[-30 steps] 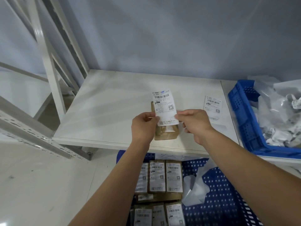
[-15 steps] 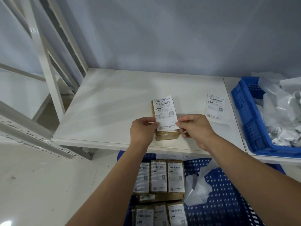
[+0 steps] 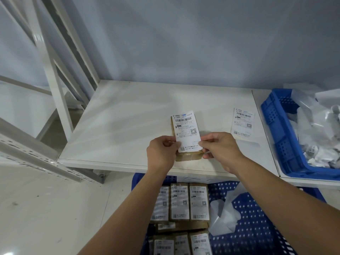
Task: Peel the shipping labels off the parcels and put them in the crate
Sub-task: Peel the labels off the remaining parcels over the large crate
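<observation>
The label [image 3: 186, 129] sits between the 2 hands: left hand [image 3: 161, 153] pinches its left edge, right hand [image 3: 219, 148] its right edge, over the brown parcel [image 3: 187, 157] on the desk [image 3: 119, 116]. Blue crate [image 3: 281, 144] right of right hand.

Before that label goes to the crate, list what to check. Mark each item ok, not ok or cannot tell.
1. Grip on both sides: left hand and right hand each pinch a lower edge of the held label: ok.
2. Held label fully free of the parcel: contact where they overlap is unclear: cannot tell.
3. Parcel supported: it lies on the table, near the front edge: ok.
4. Blue crate at the right, open on top: ok.
5. All peeled labels in the crate: a loose label lies on the table: not ok.
</observation>
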